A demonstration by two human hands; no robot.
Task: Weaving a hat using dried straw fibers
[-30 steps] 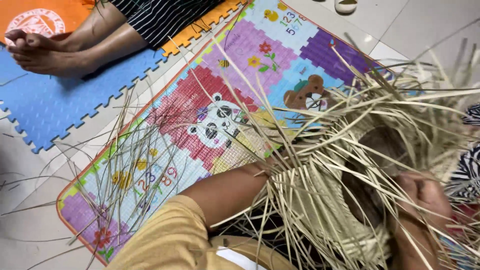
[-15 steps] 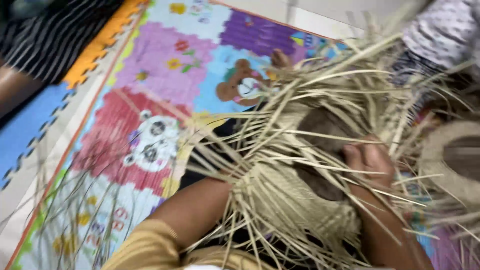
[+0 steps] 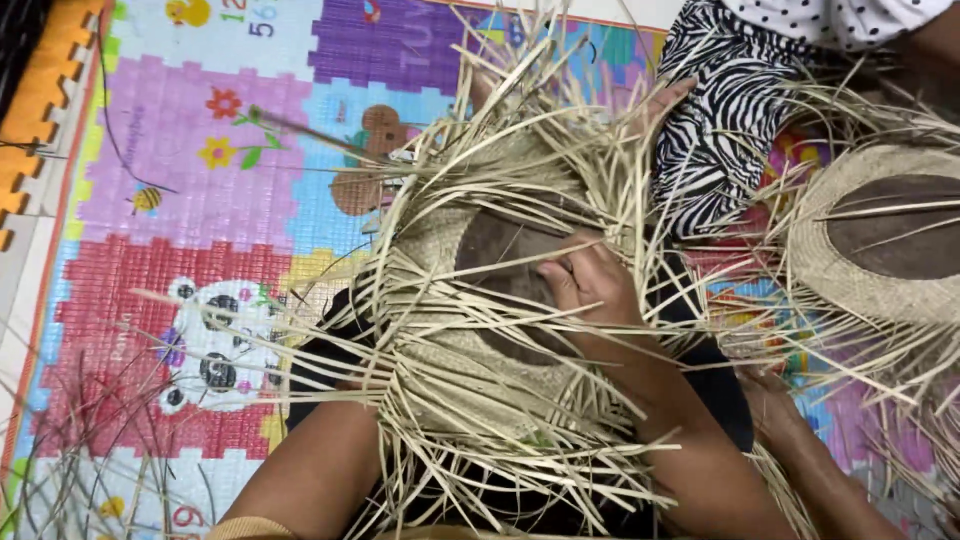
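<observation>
Two partly woven hats of pale dry straw are in view. The first, a half-finished woven straw hat over a dark brown rounded block [image 3: 480,330], fills the centre of the frame, with many loose flat strands fanning out from its edge in every direction. The second woven straw hat with a dark brown crown [image 3: 880,240] lies at the right edge of the frame, likewise trailing loose strands.

The person's right hand [image 3: 590,285] rests on the brown top of the central hat, just right of the middle of the frame, fingers curled down and pressing strands against the block; whether it pinches any one strand cannot be told. The left forearm rises from the lower left of the frame and disappears under the straw fringe, so the left hand is hidden and its grip cannot be told.

Another person's hand [image 3: 775,415] lies at the lower right, under the strands between the two hats. A zebra-striped black and white cloth [image 3: 720,120] sits at the upper right. Under everything lies one colourful foam play mat with animal pictures [image 3: 200,200], and a loose bundle of thin strands [image 3: 90,450] lies at its lower left.
</observation>
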